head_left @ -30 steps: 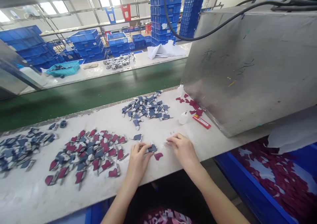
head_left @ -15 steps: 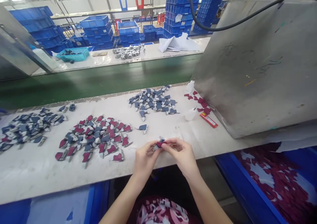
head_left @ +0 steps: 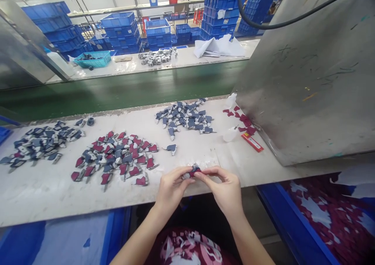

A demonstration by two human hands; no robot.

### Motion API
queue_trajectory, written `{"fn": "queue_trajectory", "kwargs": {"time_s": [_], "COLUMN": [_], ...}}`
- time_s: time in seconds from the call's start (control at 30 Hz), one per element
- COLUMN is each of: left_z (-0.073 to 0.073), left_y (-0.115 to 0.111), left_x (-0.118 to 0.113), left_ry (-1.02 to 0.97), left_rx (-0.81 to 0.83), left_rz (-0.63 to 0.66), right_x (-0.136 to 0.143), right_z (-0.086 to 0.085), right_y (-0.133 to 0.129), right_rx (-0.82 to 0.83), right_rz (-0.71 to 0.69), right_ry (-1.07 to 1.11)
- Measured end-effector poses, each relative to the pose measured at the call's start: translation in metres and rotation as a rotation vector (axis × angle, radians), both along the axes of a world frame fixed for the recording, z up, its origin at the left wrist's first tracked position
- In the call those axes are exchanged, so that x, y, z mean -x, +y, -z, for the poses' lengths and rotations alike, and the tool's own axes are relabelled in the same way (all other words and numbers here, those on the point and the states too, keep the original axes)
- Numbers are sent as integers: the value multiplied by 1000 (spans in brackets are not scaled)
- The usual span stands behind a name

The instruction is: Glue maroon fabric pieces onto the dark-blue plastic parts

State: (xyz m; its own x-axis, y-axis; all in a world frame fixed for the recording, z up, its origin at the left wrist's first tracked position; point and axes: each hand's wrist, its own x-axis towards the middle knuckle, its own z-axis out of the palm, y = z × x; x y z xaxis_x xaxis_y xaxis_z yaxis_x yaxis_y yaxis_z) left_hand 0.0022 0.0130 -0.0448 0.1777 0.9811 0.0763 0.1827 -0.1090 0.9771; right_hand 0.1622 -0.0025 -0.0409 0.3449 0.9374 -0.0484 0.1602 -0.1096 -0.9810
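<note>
Close to the table's front edge, my left hand [head_left: 172, 187] and my right hand [head_left: 224, 189] both pinch one small part with dark red and dark blue faces [head_left: 195, 172]. Fingers of both hands cover much of it. To the left lies a pile of similar parts with red and blue faces [head_left: 123, 159]. A pile of blue-and-white parts [head_left: 184, 116] sits farther back, with one loose blue part [head_left: 171, 148] in front of it. Dark red cut pieces [head_left: 246, 120] lie to the right, beside a small white translucent bottle [head_left: 231, 134].
A red packet [head_left: 252, 142] lies near a large metal housing [head_left: 310, 77] on the right. Another blue-grey pile [head_left: 43, 142] is at far left. Beyond the table runs a green belt [head_left: 131, 87]. Blue bins [head_left: 269, 206] stand below the front edge.
The view has shifted slightly, so the table's things appear a little farther right. My right hand's fingers have moved slightly on the part, which both hands still hold.
</note>
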Motion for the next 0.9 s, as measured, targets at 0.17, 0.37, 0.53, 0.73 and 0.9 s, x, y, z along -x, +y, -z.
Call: {"fn": "queue_trajectory", "kwargs": {"time_s": [0.17, 0.37, 0.53, 0.73, 0.9], "left_z": [-5, -17, -36, -47, -43], "left_y": [-1, -4, -5, -7, -13], "left_x": [-6, -9, -5, -5, -10], "left_ry": [-88, -213, -249, -284, -384], "left_rx": [69, 194, 297, 377, 400], "left_rz": [-52, -98, -22, -10, -112], "right_x": [4, -2, -17, -11, -1], "right_z": [-4, -2, 0, -3, -1], "right_y": [-6, -5, -1, -5, -11], "right_rx": [-240, -322, -127, -174, -278], "right_rz": [-4, -22, -370, -332, -285], "right_ry": [-158, -164, 211, 282, 152]}}
